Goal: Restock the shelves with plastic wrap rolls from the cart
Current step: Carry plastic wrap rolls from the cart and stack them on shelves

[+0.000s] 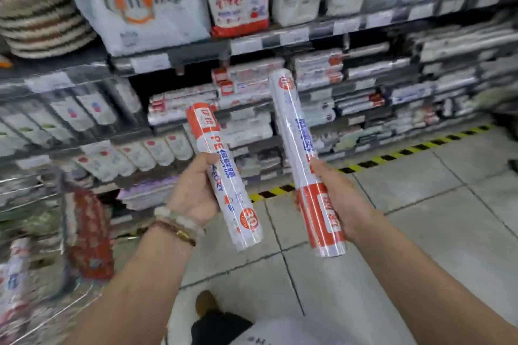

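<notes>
Shelves (280, 109) of stacked wrap rolls facing us; we are holding two plastic wrap rolls, left hand (193, 193) fingers closed round one (224, 176), right hand (339, 202) round other (302, 159), long axes pointing shelfward, right nearer.

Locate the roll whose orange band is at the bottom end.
In the head view, right of centre: the roll stands nearly upright in the right hand, beside the left hand's roll, before the stocked shelves.

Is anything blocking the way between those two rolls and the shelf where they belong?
Nothing visible. The left hand and right hand each hold a roll in open air before the shelf of matching rolls.
</notes>
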